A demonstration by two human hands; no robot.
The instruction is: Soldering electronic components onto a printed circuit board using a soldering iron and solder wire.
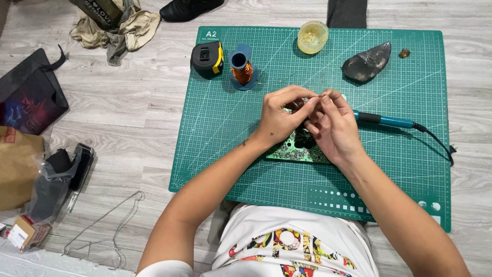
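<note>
At the far left, on the grey plank floor (pixel 128 102), lie a dark bag (pixel 31 95), a brown paper bag (pixel 15 166), a clear plastic pouch with dark things in it (pixel 59 179) and a small cardboard box (pixel 23 233), with a bent wire hanger (pixel 110 225) just right of them and a heap of crumpled cloth (pixel 120 28) up at the top. A green cutting mat (pixel 230 133) covers the floor from the middle rightward. Near its upper left corner sits a black and yellow tape measure (pixel 206 58), and just beside that stands a blue spool of copper wire (pixel 242 69). The left hand (pixel 279 120) hovers over the middle of the mat, fingers curled in and thumb and forefinger pinched together on something too small to make out. Below and between both hands lies a green circuit board (pixel 297 149), flat on the mat and partly hidden by them. A round yellowish tub (pixel 312 36) stands at the mat's top edge. The right hand (pixel 333 125) meets the left fingertip to fingertip, also closed in a pinch at that same spot; what it grips I cannot tell. Just beside its knuckles lies a blue-handled soldering iron (pixel 384 120), its cable trailing off the mat's right edge. Further up right rest a dark grimy sponge (pixel 366 62) and a small amber bead (pixel 405 53).
</note>
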